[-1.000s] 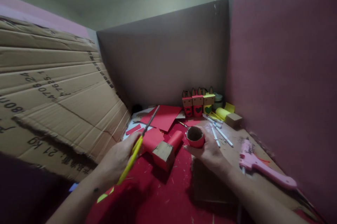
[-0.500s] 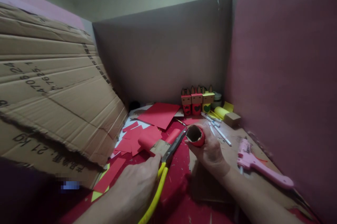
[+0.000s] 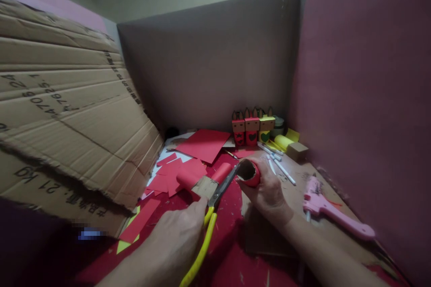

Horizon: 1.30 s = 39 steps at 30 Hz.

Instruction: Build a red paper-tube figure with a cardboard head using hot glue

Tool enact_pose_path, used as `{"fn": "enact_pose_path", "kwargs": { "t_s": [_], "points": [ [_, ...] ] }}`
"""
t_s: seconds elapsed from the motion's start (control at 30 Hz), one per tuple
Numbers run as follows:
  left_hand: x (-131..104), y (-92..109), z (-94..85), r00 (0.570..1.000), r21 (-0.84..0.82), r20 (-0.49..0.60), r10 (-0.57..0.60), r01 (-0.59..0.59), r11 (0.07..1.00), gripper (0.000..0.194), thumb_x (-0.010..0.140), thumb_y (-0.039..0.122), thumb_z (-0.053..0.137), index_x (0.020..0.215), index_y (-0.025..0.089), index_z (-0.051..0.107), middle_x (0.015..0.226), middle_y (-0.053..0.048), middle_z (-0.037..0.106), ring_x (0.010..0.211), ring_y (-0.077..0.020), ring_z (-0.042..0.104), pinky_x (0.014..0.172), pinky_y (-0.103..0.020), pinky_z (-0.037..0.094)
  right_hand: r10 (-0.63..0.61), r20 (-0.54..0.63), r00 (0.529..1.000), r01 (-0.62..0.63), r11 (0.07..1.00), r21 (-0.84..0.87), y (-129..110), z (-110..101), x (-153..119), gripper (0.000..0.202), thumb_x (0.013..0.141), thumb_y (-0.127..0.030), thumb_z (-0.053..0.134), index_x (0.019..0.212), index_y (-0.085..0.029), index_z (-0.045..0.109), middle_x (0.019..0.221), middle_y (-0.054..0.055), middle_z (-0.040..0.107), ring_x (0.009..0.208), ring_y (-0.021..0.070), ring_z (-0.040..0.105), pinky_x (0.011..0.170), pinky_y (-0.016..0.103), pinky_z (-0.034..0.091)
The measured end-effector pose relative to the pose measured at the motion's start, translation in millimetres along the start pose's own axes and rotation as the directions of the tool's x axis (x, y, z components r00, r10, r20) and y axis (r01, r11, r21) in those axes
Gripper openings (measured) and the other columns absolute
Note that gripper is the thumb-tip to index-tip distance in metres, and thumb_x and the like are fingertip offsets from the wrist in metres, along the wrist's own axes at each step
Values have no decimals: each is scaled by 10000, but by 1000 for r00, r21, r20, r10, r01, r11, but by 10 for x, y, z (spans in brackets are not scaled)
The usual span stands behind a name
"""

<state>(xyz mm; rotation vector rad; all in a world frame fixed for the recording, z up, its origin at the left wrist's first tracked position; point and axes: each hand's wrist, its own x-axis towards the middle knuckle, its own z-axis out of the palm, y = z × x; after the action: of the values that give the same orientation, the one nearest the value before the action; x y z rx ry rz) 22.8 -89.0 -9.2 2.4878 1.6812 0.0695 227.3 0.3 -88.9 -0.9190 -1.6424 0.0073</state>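
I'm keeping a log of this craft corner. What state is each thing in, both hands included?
Left hand, gripping the scissors
Right hand, gripping the red tube
Scissors, tips beside the tube's rim, blade opening hard to tell
Red tube, open end showing, edge ragged
Glue gun, lying on its side
Three small figures, standing in a row
White pens, lying loose
Large red sheet, lying flat
Cardboard sheet, slanted, lower edge torn

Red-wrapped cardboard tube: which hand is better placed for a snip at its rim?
Left, probably. The left hand holds the yellow-handled metal scissors, tips appearing close to the open end of the red-wrapped cardboard tube; the right hand is occupied gripping that tube.
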Motion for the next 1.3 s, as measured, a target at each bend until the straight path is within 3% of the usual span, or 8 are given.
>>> {"fn": "enact_pose_path", "kwargs": {
  "t_s": [0.2,0.4,0.8,1.1,1.2,1.3],
  "points": [
    [-2,-53,105,997,37,-70,45,-42,998,581,879,199,367,1445,238,245,740,-31,675,564,-186,648,520,-240,444,43,11,999,-43,999,10,-7,13,-11,351,746,-228,657,1070,-169,535,926,75,598,837,233,584,745,372,494],
    [1,-52,117,997,73,-71,25,-20,997,568,896,219,358,1451,240,242,765,-46,687,575,-190,659,522,-244,449,54,-2,999,-54,998,24,-22,32,-13,339,753,-249,658,1058,-175,530,899,59,600,798,216,593,714,349,496],
    [28,-53,230,998,-40,-63,25,-28,999,534,880,229,372,1408,251,292,861,-61,710,671,-209,691,583,-252,485,69,-23,997,-69,998,0,-43,50,-26,328,751,-243,668,1043,-180,533,886,58,597,777,218,575,704,353,487],
    [22,-21,200,994,-104,74,-85,92,990,402,864,209,388,1259,193,464,890,-101,707,763,-252,696,671,-310,498,52,-8,999,-52,998,44,-16,52,-57,335,757,-248,659,1053,-191,514,897,51,587,800,210,570,724,353,486],
    [13,2,180,990,-116,89,-108,118,986,449,861,223,416,1310,208,426,914,-89,716,771,-245,699,672,-294,501,53,5,999,-53,997,54,2,43,-51,342,745,-230,661,1054,-197,519,901,43,584,803,201,569,725,344,482],
    [-24,43,78,994,-175,30,-105,109,979,504,903,271,388,1401,272,307,996,-58,720,819,-220,702,676,-260,513,111,36,993,-114,989,99,-10,17,0,320,719,-226,661,1014,-196,542,910,45,580,821,204,564,743,359,475]
  ]
}}
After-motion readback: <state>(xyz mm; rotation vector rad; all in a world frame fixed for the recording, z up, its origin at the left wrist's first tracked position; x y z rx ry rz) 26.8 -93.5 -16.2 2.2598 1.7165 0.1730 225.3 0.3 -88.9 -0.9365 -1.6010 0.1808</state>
